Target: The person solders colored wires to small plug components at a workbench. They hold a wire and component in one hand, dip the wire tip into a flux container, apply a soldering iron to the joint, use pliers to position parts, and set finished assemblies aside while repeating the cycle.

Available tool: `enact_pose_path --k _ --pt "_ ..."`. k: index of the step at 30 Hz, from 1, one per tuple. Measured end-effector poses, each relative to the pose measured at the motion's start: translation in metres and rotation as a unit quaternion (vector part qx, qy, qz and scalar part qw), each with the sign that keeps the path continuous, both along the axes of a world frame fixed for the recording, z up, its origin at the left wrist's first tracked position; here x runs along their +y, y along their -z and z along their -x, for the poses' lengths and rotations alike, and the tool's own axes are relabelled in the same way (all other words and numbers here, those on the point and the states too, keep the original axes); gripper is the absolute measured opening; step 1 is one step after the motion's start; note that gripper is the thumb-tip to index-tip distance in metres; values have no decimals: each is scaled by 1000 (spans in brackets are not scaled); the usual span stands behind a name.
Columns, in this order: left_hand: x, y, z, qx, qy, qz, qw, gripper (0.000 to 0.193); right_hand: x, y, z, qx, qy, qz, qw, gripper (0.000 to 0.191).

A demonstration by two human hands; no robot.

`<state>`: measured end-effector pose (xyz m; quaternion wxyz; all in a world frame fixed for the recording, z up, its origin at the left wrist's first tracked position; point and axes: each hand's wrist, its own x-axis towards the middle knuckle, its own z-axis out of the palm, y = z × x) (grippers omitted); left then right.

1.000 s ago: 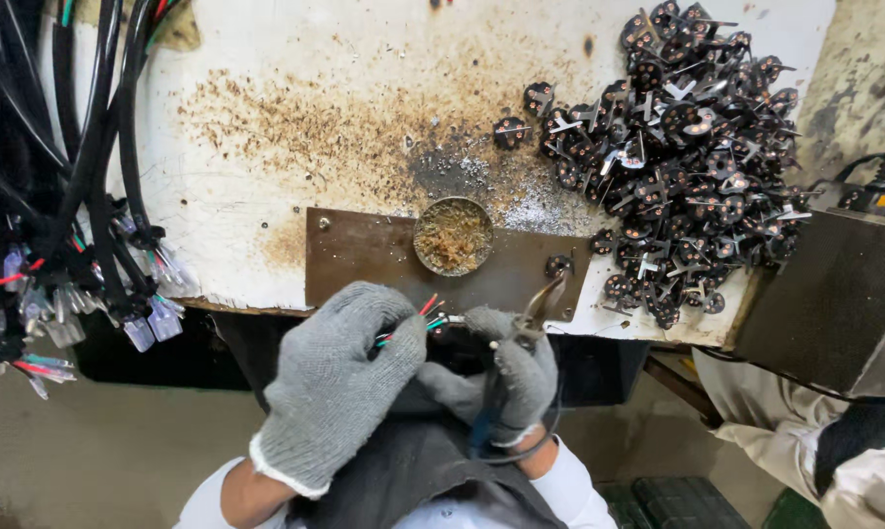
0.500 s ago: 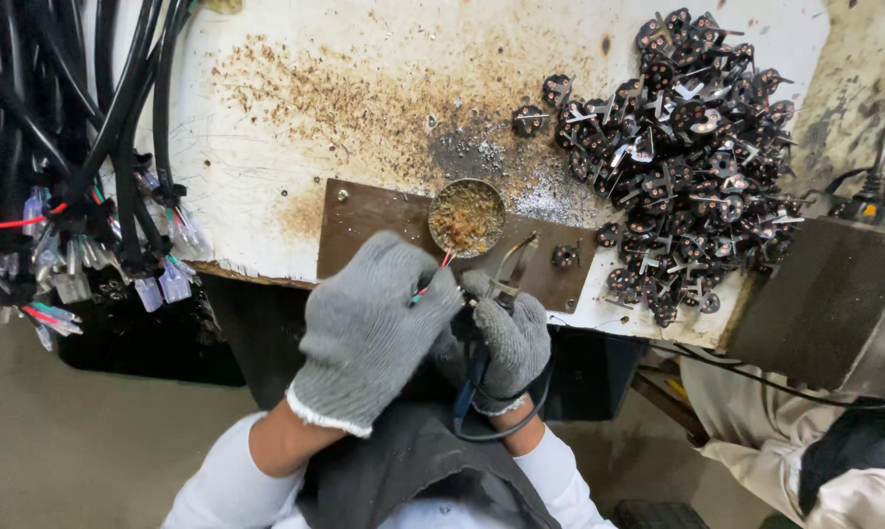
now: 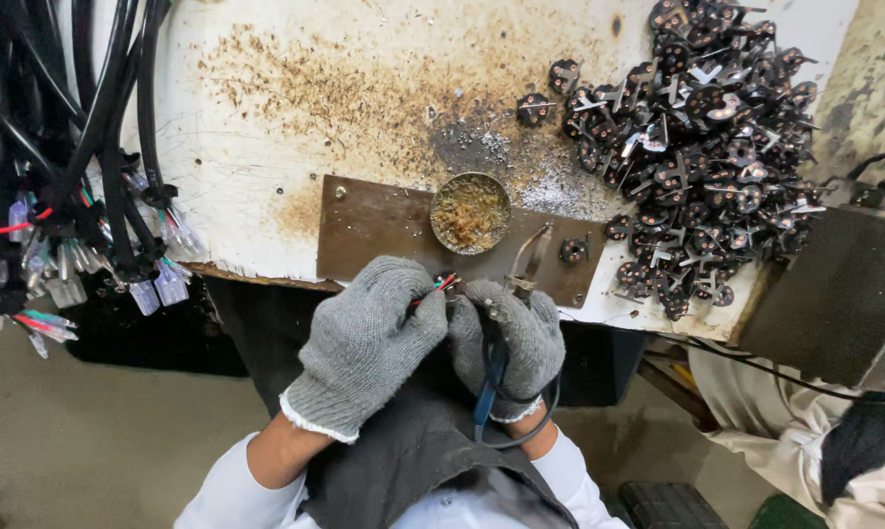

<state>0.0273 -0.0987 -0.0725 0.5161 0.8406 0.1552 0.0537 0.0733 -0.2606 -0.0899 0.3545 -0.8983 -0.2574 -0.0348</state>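
Left hand [image 3: 364, 343], gloved, is closed around wires [image 3: 444, 285] whose coloured ends poke out by the thumb. Right hand [image 3: 511, 343] grips pliers [image 3: 526, 264], tips just above it, beside the tin [image 3: 470, 213].

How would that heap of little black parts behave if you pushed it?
The heap of black parts would probably scatter rather than slide as one, since the pieces lie loose. Their metal prongs look tangled, so clumps may drag along. Strays by the round tin suggest they wander easily.
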Motion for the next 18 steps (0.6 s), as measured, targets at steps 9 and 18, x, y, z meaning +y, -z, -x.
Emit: enact_pose_path --k 9,18 --pt "4 -1 -1 -11 37 -55 998 17 4 -4 -4 0 -3 -13 1000 14" --pt "5 4 -1 -10 51 -105 993 20 -28 2 1 108 31 -177 978 26"
